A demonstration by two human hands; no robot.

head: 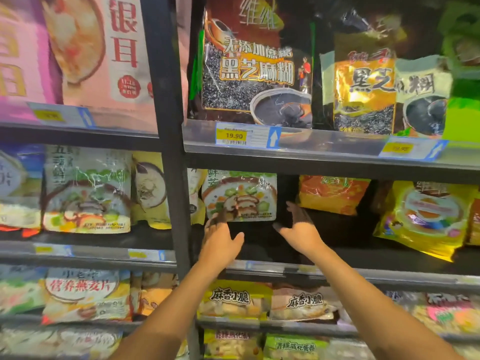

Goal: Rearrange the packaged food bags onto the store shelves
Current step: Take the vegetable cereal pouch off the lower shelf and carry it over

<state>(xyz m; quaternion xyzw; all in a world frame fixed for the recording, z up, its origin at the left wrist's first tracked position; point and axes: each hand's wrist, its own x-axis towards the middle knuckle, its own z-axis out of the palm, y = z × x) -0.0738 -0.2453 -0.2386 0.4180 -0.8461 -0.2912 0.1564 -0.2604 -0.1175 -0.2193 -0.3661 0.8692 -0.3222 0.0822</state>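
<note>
— What is seen behind?
— Black store shelves packed with food bags.
— Where is the soup bag?
— Stood upright on the middle shelf, beside the post.
— And the hands?
— The left hand is raised at its lower corner, fingers spread; the right hand is held open just beside it, nothing gripped.

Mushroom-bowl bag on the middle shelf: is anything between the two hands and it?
Nothing visible. The left hand has its fingertips at the lower left corner of the mushroom-bowl bag; the right hand is open just right of the bag, over bare dark shelf. Whether either hand touches it, I cannot tell.
</note>
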